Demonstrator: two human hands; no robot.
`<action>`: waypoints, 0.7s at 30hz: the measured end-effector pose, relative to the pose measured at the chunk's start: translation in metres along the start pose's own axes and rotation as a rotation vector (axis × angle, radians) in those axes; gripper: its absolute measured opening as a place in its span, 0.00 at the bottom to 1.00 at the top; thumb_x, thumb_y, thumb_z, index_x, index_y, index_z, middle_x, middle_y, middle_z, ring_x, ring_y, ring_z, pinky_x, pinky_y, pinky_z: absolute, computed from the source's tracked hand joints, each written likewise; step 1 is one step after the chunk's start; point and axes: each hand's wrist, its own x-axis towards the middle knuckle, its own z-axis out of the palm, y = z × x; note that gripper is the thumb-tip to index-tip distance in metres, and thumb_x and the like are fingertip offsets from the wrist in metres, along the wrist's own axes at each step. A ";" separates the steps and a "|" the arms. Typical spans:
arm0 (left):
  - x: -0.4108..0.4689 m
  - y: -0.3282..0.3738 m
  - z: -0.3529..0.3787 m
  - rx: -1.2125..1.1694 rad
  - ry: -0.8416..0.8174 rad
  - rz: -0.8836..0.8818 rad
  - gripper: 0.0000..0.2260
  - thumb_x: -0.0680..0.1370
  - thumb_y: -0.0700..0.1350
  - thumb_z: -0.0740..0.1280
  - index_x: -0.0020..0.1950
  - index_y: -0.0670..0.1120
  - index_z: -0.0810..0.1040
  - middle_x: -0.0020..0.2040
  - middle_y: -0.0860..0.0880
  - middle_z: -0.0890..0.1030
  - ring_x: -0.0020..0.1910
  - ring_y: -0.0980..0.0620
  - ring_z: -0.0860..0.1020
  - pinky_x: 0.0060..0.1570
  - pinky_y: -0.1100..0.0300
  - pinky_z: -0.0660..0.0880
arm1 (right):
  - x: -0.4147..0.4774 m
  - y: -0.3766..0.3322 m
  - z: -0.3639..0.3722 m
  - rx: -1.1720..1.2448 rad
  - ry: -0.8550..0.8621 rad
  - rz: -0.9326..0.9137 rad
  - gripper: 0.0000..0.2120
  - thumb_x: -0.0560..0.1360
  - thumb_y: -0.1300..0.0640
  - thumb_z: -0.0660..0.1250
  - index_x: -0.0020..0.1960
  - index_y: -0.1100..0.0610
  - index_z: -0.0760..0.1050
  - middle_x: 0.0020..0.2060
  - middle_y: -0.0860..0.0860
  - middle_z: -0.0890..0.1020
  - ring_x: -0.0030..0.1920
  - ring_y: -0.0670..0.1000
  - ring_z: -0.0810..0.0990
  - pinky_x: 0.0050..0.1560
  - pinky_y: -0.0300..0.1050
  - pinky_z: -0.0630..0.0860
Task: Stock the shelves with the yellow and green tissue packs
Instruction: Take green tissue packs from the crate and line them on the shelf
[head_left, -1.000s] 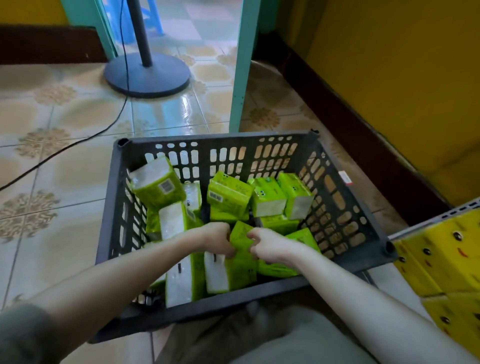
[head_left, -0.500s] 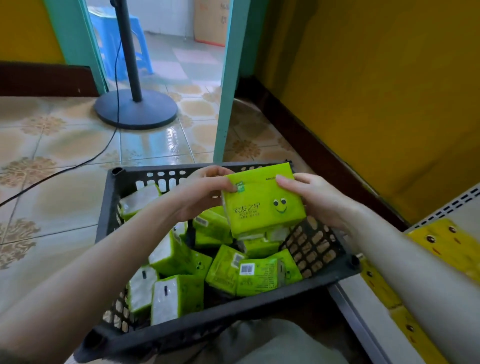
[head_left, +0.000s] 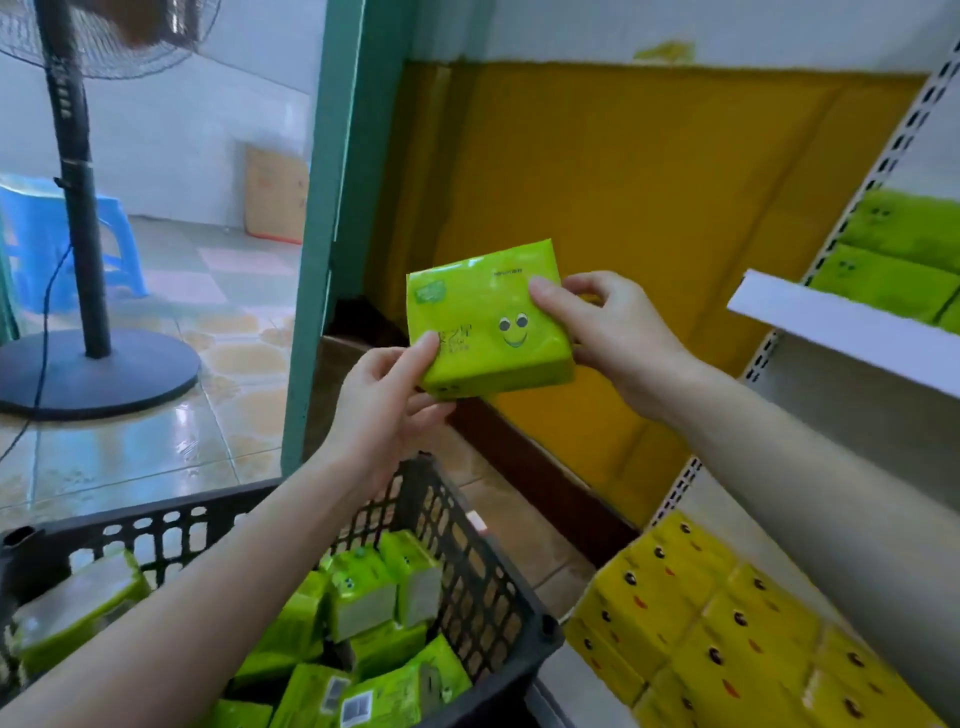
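Fingers curled on opposite corners, left hand low, right hand high: glossy green smiley-faced tissue pack gripped. Now lifted well above black plastic lattice crate, nearing white metal shelf of matching green packs. Placement next, likely.

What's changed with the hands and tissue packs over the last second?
The left hand and right hand, earlier down in the crate, took hold of one green pack and lifted it up. The remaining packs stay in the crate.
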 end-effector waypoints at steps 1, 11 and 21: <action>0.002 0.005 0.017 -0.004 -0.019 0.042 0.09 0.77 0.49 0.65 0.51 0.44 0.73 0.52 0.42 0.80 0.46 0.46 0.83 0.43 0.56 0.80 | 0.000 -0.010 -0.015 -0.043 0.017 -0.045 0.21 0.72 0.46 0.69 0.60 0.56 0.71 0.57 0.53 0.78 0.55 0.52 0.79 0.52 0.51 0.77; -0.038 0.042 0.219 0.133 -0.483 0.376 0.07 0.75 0.46 0.69 0.52 0.50 0.76 0.41 0.54 0.83 0.45 0.54 0.81 0.50 0.58 0.78 | -0.056 -0.078 -0.225 -0.268 0.123 -0.065 0.17 0.70 0.45 0.69 0.57 0.48 0.72 0.52 0.47 0.80 0.49 0.48 0.81 0.49 0.47 0.78; -0.138 0.001 0.441 0.364 -0.999 0.508 0.10 0.77 0.39 0.65 0.46 0.55 0.77 0.49 0.35 0.82 0.49 0.40 0.80 0.59 0.39 0.73 | -0.203 -0.052 -0.450 -0.255 0.467 0.044 0.21 0.61 0.49 0.69 0.53 0.53 0.75 0.52 0.53 0.81 0.46 0.48 0.81 0.46 0.39 0.81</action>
